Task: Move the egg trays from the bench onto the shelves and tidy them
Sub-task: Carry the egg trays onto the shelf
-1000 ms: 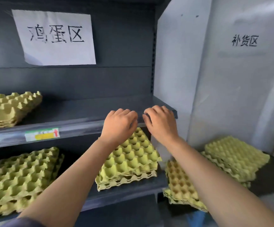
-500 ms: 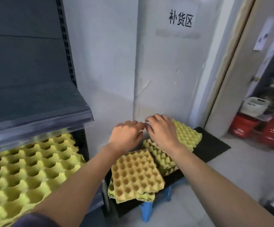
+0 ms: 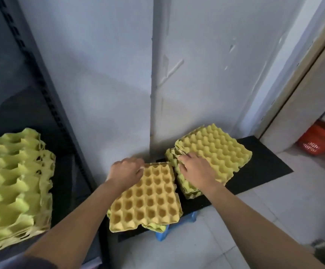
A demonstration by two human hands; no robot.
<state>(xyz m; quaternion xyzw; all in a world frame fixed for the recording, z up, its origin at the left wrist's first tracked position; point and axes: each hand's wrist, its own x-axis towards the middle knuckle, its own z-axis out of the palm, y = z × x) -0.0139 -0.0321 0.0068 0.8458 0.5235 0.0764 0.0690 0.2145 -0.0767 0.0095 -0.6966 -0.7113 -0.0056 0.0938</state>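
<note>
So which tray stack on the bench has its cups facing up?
The orange-yellow cardboard egg tray stack under the left hand; the paler yellow stack beside it shows bumps.

Both bare forearms are reaching forward and down. The left hand (image 3: 125,172) is lying knuckles-up with its fingers curling. The right hand (image 3: 195,167), just right of it, is spreading its fingers palm-down.

white print on red basket (image 3: 313,147), seemingly unreadable

wall (image 3: 103,84) close behind bench (image 3: 255,171), 2 tray stacks (image 3: 148,199) touching, floor (image 3: 255,220) open in front
</note>
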